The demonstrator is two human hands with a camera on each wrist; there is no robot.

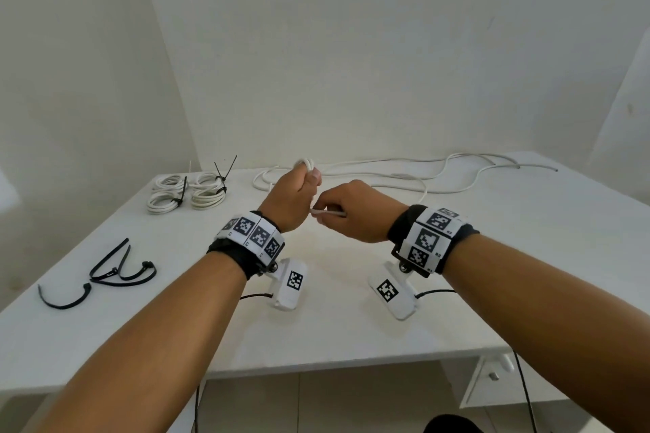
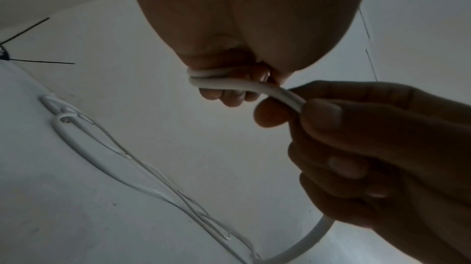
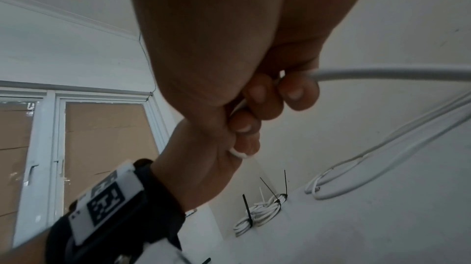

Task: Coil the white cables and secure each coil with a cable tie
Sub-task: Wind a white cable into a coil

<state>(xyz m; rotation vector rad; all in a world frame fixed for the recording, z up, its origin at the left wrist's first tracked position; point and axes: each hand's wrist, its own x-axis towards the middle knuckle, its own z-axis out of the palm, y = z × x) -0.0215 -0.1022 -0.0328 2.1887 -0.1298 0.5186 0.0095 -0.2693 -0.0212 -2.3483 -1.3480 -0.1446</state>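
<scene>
The right hand (image 1: 351,211) is held just beside the left hand (image 1: 292,197), above the white worktop (image 1: 457,257). Its grip is closed: the white cable (image 2: 254,87) is pinched between thumb and curled fingers, presumably so that the free length can be fed under light tension. The left hand's grip is likewise closed, with a few turns of the same cable, a starting coil (image 1: 306,164), wound round its fingers; the hand appears to serve as the former on which the loops are laid, which would explain why it is raised and kept still.

Beyond both grips, the slack of the cable trails back over the worktop in loose bends (image 1: 404,179), left free so it can be drawn in. To the left of the left grip and farther back, finished coils (image 1: 186,193) bound with black ties are set aside, out of the path of the slack. Nearer and well to the left, spare black cable ties (image 1: 105,274) are laid within reach for the securing step, which is judged not yet due.
</scene>
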